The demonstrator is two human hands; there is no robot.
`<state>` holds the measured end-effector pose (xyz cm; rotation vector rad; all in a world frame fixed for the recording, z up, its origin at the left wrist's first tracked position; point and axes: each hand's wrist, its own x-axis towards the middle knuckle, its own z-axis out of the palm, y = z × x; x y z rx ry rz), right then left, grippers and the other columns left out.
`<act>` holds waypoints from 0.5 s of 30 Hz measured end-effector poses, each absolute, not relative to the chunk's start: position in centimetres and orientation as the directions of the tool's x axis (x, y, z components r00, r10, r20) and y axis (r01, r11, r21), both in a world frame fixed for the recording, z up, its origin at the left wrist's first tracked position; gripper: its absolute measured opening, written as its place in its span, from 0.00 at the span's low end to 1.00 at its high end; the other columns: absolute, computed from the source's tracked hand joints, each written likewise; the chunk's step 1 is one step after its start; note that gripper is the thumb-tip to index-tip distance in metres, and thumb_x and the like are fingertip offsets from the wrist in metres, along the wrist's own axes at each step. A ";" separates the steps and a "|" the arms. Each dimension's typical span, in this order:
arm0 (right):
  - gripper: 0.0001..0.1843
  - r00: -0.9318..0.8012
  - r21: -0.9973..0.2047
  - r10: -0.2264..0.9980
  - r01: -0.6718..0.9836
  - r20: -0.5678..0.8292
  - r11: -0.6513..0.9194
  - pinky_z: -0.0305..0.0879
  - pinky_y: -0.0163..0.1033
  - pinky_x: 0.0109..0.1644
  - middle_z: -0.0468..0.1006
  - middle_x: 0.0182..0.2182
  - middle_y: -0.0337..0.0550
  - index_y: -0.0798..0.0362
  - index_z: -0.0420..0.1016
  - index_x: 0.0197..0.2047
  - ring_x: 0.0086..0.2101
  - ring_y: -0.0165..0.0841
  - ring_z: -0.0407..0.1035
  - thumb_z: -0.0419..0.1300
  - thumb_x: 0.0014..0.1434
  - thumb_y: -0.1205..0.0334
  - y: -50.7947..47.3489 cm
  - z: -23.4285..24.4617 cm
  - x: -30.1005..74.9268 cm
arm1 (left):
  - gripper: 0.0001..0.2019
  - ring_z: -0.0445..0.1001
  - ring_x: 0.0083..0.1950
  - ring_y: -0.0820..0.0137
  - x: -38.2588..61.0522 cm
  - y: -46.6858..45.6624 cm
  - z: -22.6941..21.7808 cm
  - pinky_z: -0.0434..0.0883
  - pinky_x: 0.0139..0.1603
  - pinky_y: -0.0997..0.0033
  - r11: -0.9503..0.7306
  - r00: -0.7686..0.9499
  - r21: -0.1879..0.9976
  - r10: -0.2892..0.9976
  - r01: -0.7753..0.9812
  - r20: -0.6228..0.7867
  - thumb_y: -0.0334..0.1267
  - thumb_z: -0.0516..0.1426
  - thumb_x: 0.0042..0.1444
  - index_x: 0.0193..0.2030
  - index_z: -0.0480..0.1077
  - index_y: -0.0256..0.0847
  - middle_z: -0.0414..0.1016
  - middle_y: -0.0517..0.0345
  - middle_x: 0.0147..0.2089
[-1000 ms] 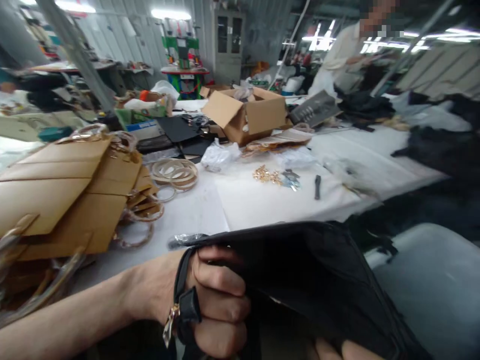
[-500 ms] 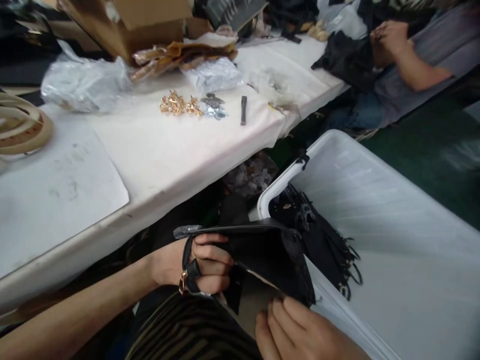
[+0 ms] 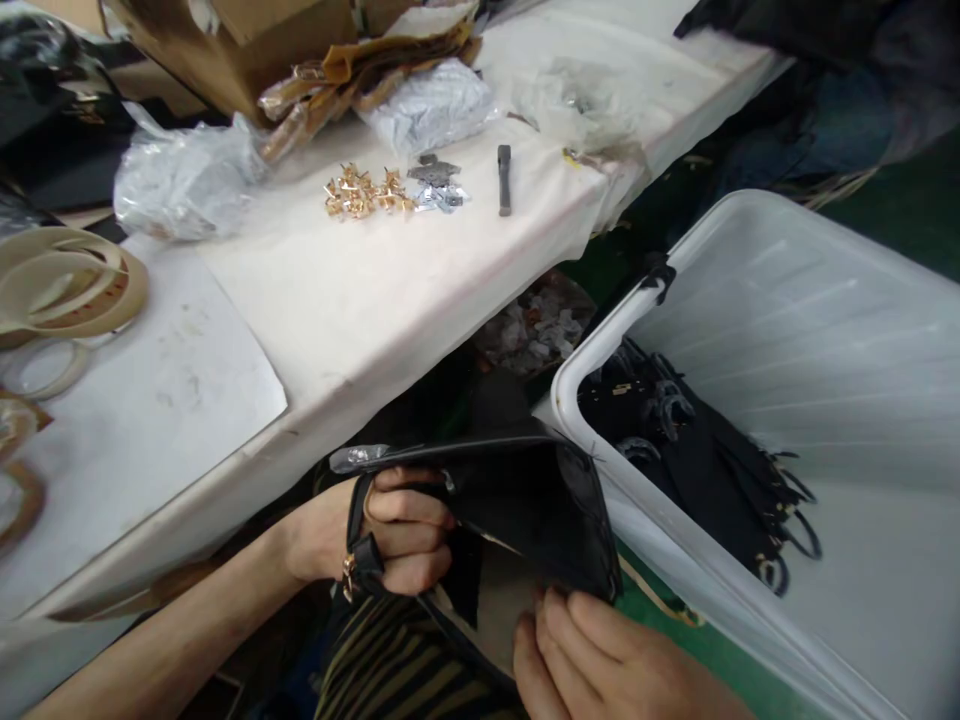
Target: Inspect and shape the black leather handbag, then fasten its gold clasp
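A black leather bag (image 3: 540,510) hangs in front of my lap, below the table edge. My left hand (image 3: 397,535) is closed around its top edge, with a black strap and gold buckle (image 3: 352,575) looped over the wrist. My right hand (image 3: 600,660) grips the bag's lower edge, where a tan lining (image 3: 499,605) shows. Fingertips of the right hand press the leather; its palm is cut off by the frame's bottom.
A white plastic bin (image 3: 787,330) at the right holds several black strap pieces (image 3: 697,450). The white table (image 3: 360,300) carries gold fittings (image 3: 360,190), a black tool (image 3: 504,180), plastic bags (image 3: 180,175), beige rings (image 3: 60,285) and a cardboard box (image 3: 210,40).
My view has dropped from the workshop to the table edge and bin. Both hands keep hold of the bag, which has shifted slightly right toward the bin.
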<state>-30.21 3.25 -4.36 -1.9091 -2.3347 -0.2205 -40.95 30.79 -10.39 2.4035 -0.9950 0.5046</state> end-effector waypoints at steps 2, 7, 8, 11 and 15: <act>0.13 -0.181 -0.005 0.972 0.983 0.150 0.184 0.61 0.42 0.38 0.80 0.27 0.42 0.59 0.77 0.40 0.28 0.33 0.70 0.53 0.63 0.80 3.8 -5.3 -30.6 | 0.06 0.77 0.53 0.69 -41.7 31.1 -11.2 0.71 0.72 0.61 -0.616 0.711 0.366 -0.530 -0.697 0.462 0.29 0.58 0.67 0.43 0.78 0.41 0.81 0.58 0.40; 0.15 -0.116 -0.028 0.970 0.992 0.215 0.125 0.62 0.43 0.40 0.81 0.28 0.45 0.60 0.78 0.39 0.29 0.34 0.72 0.50 0.64 0.80 4.1 -7.4 -31.5 | 0.04 0.77 0.54 0.67 -42.6 31.4 -13.5 0.69 0.74 0.57 -0.622 0.733 0.396 -0.504 -0.675 0.457 0.31 0.63 0.65 0.46 0.77 0.40 0.82 0.57 0.42; 0.14 -0.117 -0.022 0.972 0.992 0.201 0.124 0.63 0.43 0.42 0.82 0.29 0.45 0.60 0.78 0.40 0.30 0.35 0.73 0.51 0.64 0.79 4.0 -7.5 -31.6 | 0.04 0.77 0.54 0.68 -42.6 31.4 -13.9 0.68 0.75 0.56 -0.621 0.724 0.385 -0.505 -0.683 0.469 0.32 0.63 0.65 0.46 0.77 0.40 0.82 0.57 0.41; 0.12 -0.119 0.008 0.982 0.993 0.148 0.119 0.65 0.43 0.48 0.84 0.33 0.46 0.59 0.78 0.42 0.35 0.36 0.75 0.53 0.66 0.76 3.5 -7.6 -31.9 | 0.05 0.76 0.54 0.69 -42.5 31.3 -14.6 0.65 0.77 0.56 -0.602 0.691 0.361 -0.509 -0.712 0.513 0.31 0.59 0.67 0.44 0.78 0.41 0.81 0.59 0.39; 0.15 -0.125 0.026 0.987 0.992 0.105 0.123 0.65 0.42 0.50 0.85 0.34 0.47 0.58 0.78 0.43 0.38 0.36 0.76 0.50 0.67 0.77 2.8 -7.8 -32.2 | 0.07 0.75 0.54 0.70 -42.2 30.9 -15.2 0.63 0.78 0.55 -0.589 0.665 0.344 -0.502 -0.731 0.553 0.30 0.58 0.68 0.43 0.78 0.42 0.80 0.61 0.38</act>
